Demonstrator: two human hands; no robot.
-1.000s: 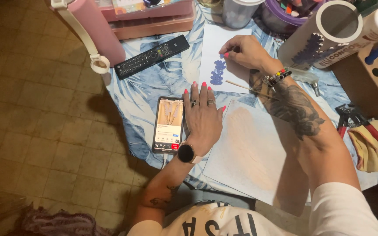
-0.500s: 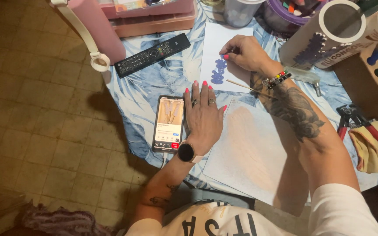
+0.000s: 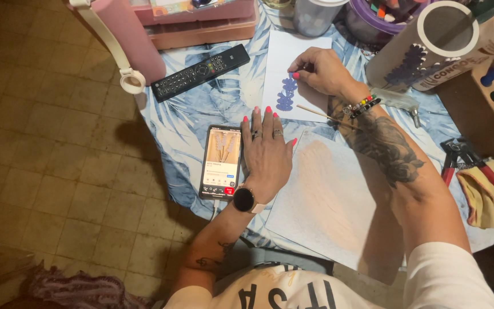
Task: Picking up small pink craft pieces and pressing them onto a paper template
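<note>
While you look down from the head view, your left hand lies flat, palm down and fingers spread, on the blue leaf-print tablecloth. It holds nothing. Its thumb side rests on the edge of a large pale sheet, and its little-finger side lies just beside a smartphone that faces up with its screen lit. A dark watch sits on that wrist.

Your right hand rests on a smaller white sheet farther up the table, fingers curled in and pressed together near a purple painted shape. You cannot tell from here what the fingertips pinch. A thin wooden stick lies under the wrist, across the corner of that sheet, and beaded bracelets circle the wrist.

A black remote control lies to the left of the white sheet. Above it stand a pink bottle and a pink case. On the right are a white roll and red-handled pliers.
</note>
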